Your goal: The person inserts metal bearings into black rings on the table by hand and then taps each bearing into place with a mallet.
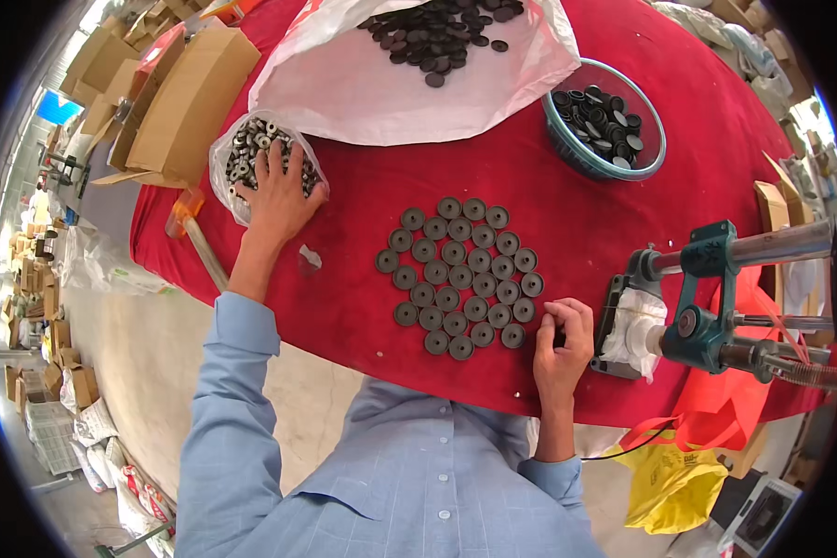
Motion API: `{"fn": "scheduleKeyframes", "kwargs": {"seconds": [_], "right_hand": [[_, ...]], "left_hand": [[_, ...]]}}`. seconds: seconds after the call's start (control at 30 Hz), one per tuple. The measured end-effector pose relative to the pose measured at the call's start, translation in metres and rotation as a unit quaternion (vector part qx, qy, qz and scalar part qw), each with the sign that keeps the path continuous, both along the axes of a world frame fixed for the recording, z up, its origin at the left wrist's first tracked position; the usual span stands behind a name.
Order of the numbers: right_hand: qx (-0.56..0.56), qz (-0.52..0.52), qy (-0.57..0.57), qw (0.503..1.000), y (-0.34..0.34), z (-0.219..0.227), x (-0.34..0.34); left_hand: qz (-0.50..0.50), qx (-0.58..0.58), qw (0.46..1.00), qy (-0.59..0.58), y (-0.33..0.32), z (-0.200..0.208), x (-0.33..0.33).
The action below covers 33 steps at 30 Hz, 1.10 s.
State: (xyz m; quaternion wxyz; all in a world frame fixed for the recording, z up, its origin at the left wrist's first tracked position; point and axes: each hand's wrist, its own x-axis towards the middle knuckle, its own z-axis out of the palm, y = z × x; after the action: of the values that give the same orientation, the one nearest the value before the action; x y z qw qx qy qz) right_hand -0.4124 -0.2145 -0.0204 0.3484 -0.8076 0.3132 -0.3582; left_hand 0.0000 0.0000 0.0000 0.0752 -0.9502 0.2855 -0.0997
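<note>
My left hand point(281, 197) rests over a clear plastic bag point(221, 177) of small ring-shaped metal parts point(251, 149). Its fingers are spread and reach in among the parts. On the red cloth lie several dark round discs point(454, 253) with a hole at each centre, set out close together in rough rows. Just right of the discs is my right hand point(565, 346), its fingers curled in toward the thumb. Whatever it may hold is hidden.
A white sack point(409, 116) holds dark discs point(434, 37) at the far side. Beyond the discs at right stands a plastic tub point(656, 116) of black caps. A green press point(702, 298) occupies the right edge. Near the left edge are a hammer point(200, 244) and a cardboard box point(191, 107).
</note>
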Motion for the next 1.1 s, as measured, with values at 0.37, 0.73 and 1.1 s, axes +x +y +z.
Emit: {"fn": "scheduleKeyframes", "kwargs": {"seconds": [0.37, 0.73, 1.1], "right_hand": [[0.016, -0.005, 0.001, 1.000, 0.002, -0.003, -0.001], [-0.019, 0.000, 0.001, 1.000, 0.002, -0.001, 0.002], [-0.009, -0.002, -0.010, 1.000, 0.001, -0.006, -0.002]], "left_hand": [[0.003, 0.008, 1.000, -0.028, -0.003, 0.010, 0.010], [-0.077, -0.043, 0.996, -0.026, -0.013, 0.018, 0.023], [-0.171, -0.054, 0.983, -0.036, -0.015, 0.005, 0.031]]}}
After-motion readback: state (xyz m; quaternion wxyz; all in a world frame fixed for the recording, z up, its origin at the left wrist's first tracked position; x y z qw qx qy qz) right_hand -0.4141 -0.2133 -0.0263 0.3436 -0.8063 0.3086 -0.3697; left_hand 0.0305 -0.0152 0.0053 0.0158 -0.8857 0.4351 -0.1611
